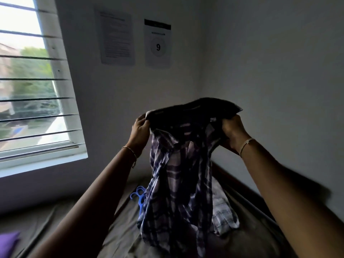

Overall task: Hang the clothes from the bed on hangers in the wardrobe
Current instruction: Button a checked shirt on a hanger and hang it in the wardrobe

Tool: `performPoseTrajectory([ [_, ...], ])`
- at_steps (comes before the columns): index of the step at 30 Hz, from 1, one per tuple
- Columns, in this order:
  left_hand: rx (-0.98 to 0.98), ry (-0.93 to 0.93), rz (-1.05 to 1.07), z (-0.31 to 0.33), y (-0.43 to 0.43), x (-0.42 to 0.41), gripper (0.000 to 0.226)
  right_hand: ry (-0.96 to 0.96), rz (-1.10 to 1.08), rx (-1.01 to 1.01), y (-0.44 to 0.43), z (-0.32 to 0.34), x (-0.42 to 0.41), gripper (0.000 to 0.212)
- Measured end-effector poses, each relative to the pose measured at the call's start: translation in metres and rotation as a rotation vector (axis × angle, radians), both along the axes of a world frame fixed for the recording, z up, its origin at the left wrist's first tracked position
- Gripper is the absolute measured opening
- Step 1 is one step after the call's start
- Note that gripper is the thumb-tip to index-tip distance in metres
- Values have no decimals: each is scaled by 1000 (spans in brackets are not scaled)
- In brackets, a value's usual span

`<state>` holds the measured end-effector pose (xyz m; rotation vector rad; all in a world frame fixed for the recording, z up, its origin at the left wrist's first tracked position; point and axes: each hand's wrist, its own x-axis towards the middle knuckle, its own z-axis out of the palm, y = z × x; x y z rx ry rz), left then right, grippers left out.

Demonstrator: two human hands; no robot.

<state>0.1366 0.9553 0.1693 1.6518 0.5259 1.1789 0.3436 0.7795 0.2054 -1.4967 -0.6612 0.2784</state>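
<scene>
Left hand (139, 131) and right hand (232, 133) each clutch the top edge of the plaid shirt (178, 174), which hangs straight down between them above the bed (121, 229); blue hangers (138, 196) lie below, nearer the left hand.

- Plaid shirt (178, 174), stretched between left grip (140, 131) and right grip (233, 133), hangs at centre over the bed (121, 235) and screens the way ahead.
- Blue hangers (138, 197) lie on the bed at 8 o'clock of the shirt, partly behind it.
- Pale checked garment (223, 215) lies at 4 o'clock.
- Side wall (279, 71) and bed rail (240, 185) close off 3 o'clock.
- Bare bed surface at 7 o'clock, as far as the purple cushion (8, 243).
</scene>
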Motion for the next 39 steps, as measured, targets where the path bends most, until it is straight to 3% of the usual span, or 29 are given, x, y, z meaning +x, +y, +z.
performPoseTrajectory([
  [3,-51,-21,-91,-3,-17,-25,29,50,64,39,8,-13,3,26],
  [7,-37,35,-56,-6,-23,-58,25,67,56,38,0,-4,-35,27],
  [11,-7,79,-7,0,-23,-88,27,112,145,129,0,3,-70,9],
  [19,100,37,209,16,-1,-133,23,-88,202,126,16,14,-135,14],
  [23,126,12,266,12,22,-156,43,-196,81,87,33,7,-160,18],
  [28,133,18,291,12,44,-186,57,-201,-10,81,57,-6,-189,20],
  [31,154,72,265,8,60,-200,51,-155,-48,78,72,-18,-208,6],
  [33,159,120,253,4,68,-203,49,-79,-79,77,77,-26,-219,20],
  [39,250,243,95,-9,86,-203,37,134,-149,134,77,-50,-244,12],
])
